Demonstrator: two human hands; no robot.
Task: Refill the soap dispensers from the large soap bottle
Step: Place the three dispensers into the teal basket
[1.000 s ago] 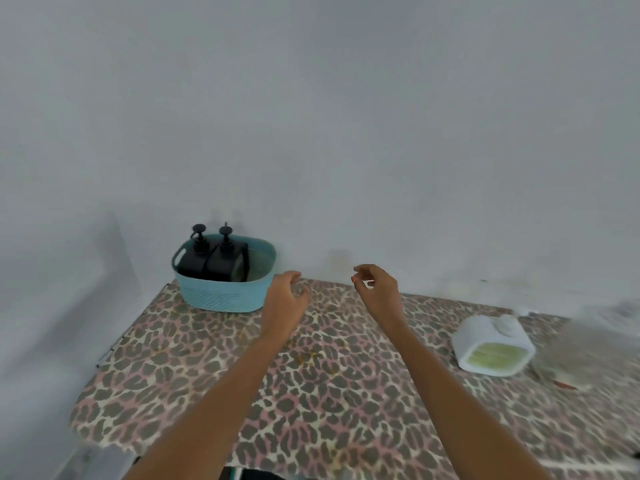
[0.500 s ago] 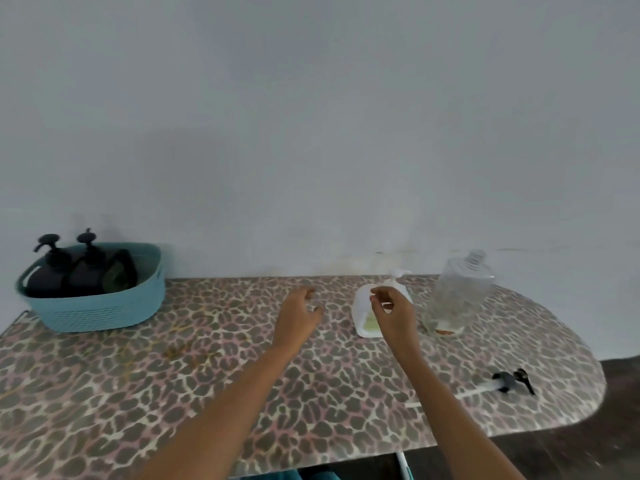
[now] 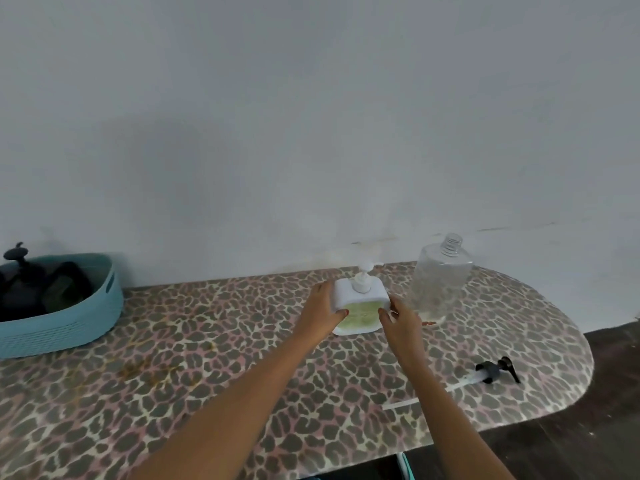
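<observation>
Soap bottle (image 3: 358, 304) between both hands (upright)

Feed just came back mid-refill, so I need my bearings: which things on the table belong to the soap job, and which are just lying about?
Job:
- white square pump bottle of green soap, between both hands
- clear uncapped plastic bottle
- black pump head with tube
- black pump dispensers

Lying about:
- teal plastic basket holding those dispensers

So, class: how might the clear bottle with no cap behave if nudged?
The clear bottle looks nearly empty, so probably light and easily tipped. Its smooth plastic may slide on the patterned table. Its open neck could spill the residue.
</observation>
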